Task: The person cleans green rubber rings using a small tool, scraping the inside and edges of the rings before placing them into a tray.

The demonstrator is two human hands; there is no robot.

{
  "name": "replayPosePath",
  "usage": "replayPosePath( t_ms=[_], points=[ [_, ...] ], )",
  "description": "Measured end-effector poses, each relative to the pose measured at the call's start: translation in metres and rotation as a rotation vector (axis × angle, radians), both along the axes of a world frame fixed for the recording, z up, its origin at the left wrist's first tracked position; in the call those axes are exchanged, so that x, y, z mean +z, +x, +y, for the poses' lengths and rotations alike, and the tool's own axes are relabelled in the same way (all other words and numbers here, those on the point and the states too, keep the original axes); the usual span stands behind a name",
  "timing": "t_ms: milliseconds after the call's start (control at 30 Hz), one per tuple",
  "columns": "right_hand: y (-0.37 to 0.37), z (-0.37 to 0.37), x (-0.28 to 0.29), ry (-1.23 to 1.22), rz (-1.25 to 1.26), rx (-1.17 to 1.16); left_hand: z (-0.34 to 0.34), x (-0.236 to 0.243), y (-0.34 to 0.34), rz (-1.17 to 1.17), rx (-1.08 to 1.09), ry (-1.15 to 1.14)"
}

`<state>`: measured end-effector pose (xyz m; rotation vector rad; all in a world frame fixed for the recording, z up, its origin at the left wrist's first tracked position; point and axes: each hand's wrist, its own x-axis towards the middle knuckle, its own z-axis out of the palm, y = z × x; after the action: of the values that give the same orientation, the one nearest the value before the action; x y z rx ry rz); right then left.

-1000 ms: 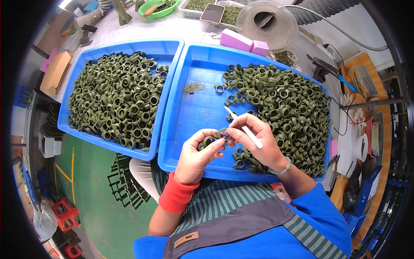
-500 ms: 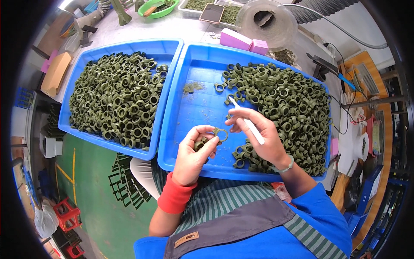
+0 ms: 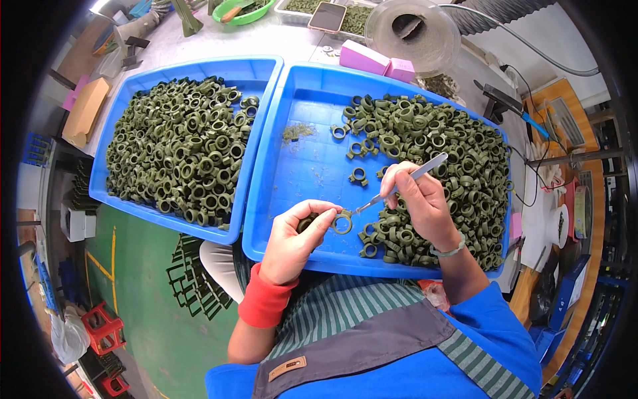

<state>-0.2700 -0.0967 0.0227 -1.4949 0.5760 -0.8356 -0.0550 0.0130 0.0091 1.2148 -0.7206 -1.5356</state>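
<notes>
Between thumb and forefinger, my left hand [image 3: 289, 241] pinches an olive-green plastic ring [image 3: 343, 233] with a small tab. More green rings show partly behind its curled fingers. My right hand [image 3: 424, 207] is closed around a scalpel [image 3: 430, 164] with a flat grey handle. The scalpel's tip points down-left and sits close beside the held ring; whether it touches cannot be made out. Both hands are above the right blue tray [image 3: 271, 143], which has a heap of similar rings [image 3: 452, 176] on its right side. A few loose rings [image 3: 359, 176] lie near the right hand.
At left, another blue tray [image 3: 256, 70] holds a large heap of green rings [image 3: 179, 146]. Behind the trays are pink blocks [image 3: 364, 57], a phone [image 3: 327, 17], a green basin [image 3: 256, 16] and a clear round container [image 3: 432, 46]. A blue-handled tool [image 3: 531, 123] lies at far right.
My right hand has turned the scalpel, so its tip now points down-left at the held ring instead of up and away. My left hand has shifted slightly; its ring sits a little lower.
</notes>
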Motion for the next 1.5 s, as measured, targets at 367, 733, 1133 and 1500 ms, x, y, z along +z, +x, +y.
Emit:
replayPosePath(
  t_ms=[367,733,1133,1500],
  points=[
    [0.006,0.006,0.004,-0.145,0.057,0.097,0.002,0.002,-0.003,-0.232,0.061,-0.117],
    [0.010,0.019,-0.001,-0.340,0.095,0.075,0.002,-0.004,-0.009,-0.265,0.316,-0.124],
    [0.030,0.031,-0.011,-0.147,0.223,-0.055,0.001,-0.004,-0.014,-0.267,0.304,-0.268],
    [0.034,0.023,-0.009,-0.491,0.221,-0.109,0.002,-0.003,-0.010,-0.103,0.204,-0.108]
  ],
)
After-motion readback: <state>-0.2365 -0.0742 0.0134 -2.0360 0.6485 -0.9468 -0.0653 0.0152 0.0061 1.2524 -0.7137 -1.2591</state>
